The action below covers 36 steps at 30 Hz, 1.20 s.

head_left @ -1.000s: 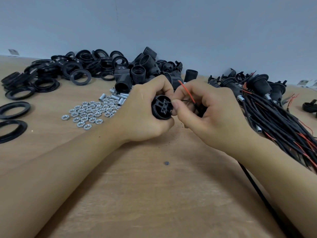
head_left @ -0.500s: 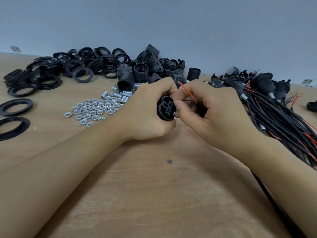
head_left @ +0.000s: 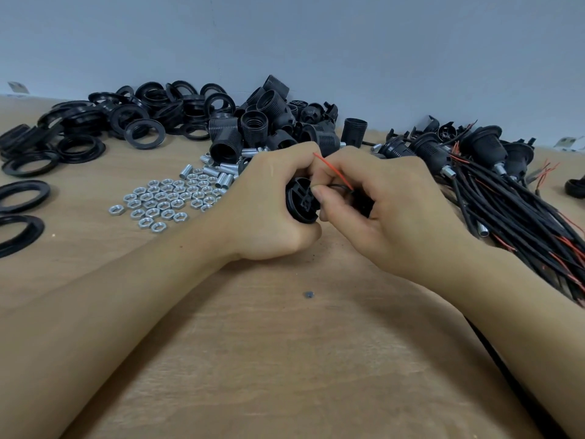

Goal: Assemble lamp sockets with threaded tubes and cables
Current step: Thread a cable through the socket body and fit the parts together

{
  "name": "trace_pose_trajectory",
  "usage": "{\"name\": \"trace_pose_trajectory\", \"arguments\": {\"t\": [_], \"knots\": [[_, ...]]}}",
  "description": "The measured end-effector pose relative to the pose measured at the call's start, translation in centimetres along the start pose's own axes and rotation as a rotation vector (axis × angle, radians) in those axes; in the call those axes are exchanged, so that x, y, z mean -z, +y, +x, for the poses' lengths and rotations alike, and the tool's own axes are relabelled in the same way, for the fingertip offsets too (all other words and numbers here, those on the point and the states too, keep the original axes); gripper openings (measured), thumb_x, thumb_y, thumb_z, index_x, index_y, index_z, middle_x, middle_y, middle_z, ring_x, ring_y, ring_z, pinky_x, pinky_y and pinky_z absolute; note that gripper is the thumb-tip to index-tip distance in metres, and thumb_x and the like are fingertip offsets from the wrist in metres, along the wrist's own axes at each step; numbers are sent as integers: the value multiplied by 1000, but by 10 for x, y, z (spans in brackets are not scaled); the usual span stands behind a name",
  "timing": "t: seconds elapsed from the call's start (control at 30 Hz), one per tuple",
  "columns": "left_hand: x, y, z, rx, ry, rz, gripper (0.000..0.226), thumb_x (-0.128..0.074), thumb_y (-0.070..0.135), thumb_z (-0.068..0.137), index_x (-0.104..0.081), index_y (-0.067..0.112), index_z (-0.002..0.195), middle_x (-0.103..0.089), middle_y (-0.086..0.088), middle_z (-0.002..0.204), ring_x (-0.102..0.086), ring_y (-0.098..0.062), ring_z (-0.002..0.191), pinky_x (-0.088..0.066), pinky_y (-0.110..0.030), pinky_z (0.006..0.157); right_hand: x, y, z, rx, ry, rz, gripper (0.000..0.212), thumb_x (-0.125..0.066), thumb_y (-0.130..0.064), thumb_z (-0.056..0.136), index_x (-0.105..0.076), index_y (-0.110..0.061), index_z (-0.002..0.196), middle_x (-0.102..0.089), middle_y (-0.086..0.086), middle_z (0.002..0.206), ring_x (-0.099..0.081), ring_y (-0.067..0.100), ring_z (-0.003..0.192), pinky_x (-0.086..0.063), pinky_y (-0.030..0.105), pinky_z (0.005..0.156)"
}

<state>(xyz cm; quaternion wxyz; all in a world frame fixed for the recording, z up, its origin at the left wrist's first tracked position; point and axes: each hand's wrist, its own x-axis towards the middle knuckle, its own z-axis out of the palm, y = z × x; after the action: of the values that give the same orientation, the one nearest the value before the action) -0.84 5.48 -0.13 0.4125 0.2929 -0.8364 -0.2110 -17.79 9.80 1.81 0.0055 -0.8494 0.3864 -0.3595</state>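
Observation:
My left hand grips a black lamp socket base, its open face with the terminal block turned to the right. My right hand pinches a thin black wire of the cable right at that face. A red wire sticks up between my two hands. The rest of the cable runs under my right forearm and shows as a black line over the table. How the wire end sits in the terminal is hidden by my fingers.
On the wooden table lie silver hex nuts, short threaded tubes, a heap of black socket shells and black rings. At the right lies a bundle of finished sockets with cables. A small dark speck lies near me.
Both hands stay together on the socket base. My right fingers have shifted slightly on the wire, and the view has moved a little.

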Motion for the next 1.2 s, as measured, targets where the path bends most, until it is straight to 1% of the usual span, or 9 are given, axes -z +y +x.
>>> {"name": "trace_pose_trajectory", "arguments": {"t": [0.13, 0.2, 0.33, 0.47, 0.57, 0.67, 0.77, 1.0, 1.2], "knots": [[1, 2, -1, -8, -11, -14, 22, -62, 1, 59, -54, 2, 80, -53, 9, 69, -46, -10, 60, -37, -24, 53, 0, 1, 0, -8, -6, 59, 5, -59, -9, 93, -62, -6, 89, -65, -1, 65, -56, 13, 57, -42, 22, 57], [-2, 2, 0, -1, 37, -42, 23, -63, 1, 59, -53, 1, 80, -54, 6, 69, -49, -13, 59, -39, -31, 52, 3, 3, 1, -35, 7, 105, 6, -59, -11, 94, -63, -7, 91, -65, -6, 67, -57, 9, 58, -39, 13, 57], [-7, 3, 1, 7, 61, -138, 35, -66, -2, 68, -48, -2, 98, -60, -15, 85, -58, -36, 71, -45, -50, 59, 9, 7, 2, -111, 16, 177, 6, -57, -22, 94, -62, -18, 94, -64, -7, 69, -60, 16, 59, -48, 32, 57], [-8, 1, 2, 53, 48, -196, 44, -68, 1, 75, -37, 8, 105, -60, -11, 90, -60, -25, 70, -49, -47, 61, 9, 10, 0, -126, 15, 225, 5, -58, -18, 95, -62, -15, 96, -64, -3, 75, -59, 21, 62, -49, 43, 59], [-7, 1, 3, 73, 57, -167, 43, -71, 7, 73, -36, 19, 96, -57, 5, 84, -58, -14, 67, -46, -34, 60, 8, 12, 0, -140, 22, 235, 7, -58, -20, 95, -63, -16, 98, -64, -4, 76, -60, 21, 65, -50, 45, 59], [-6, 1, 2, 60, 80, -110, 44, -73, 14, 72, -35, 24, 92, -57, -10, 84, -60, -28, 71, -49, -47, 61, 6, 12, -1, -147, 37, 258, 5, -60, -21, 93, -63, -17, 95, -65, -3, 74, -61, 21, 63, -50, 45, 58], [-6, 3, 3, 28, 157, -61, 44, -78, 18, 73, -39, 26, 91, -62, -12, 89, -63, -25, 77, -51, -47, 67, 6, 13, 0, -139, 57, 269, 5, -60, -17, 92, -64, -15, 94, -66, -5, 76, -63, 18, 66, -50, 41, 57], [-1, 2, 4, -4, 142, 56, 41, -88, 13, 73, -71, 8, 110, -61, -9, 105, -61, -21, 99, -56, -44, 76, 6, 21, 1, -163, 120, 209, 6, -59, -15, 93, -65, -16, 93, -63, 3, 73, -61, 26, 65, -49, 46, 55], [-4, 1, 4, -3, 163, 43, 59, -79, 3, 79, -59, 9, 133, -68, -5, 108, -64, -15, 102, -55, -36, 91, 5, 21, 1, -180, 123, 197, 9, -57, -16, 96, -66, -16, 96, -63, 0, 75, -61, 23, 70, -51, 44, 59]]}}
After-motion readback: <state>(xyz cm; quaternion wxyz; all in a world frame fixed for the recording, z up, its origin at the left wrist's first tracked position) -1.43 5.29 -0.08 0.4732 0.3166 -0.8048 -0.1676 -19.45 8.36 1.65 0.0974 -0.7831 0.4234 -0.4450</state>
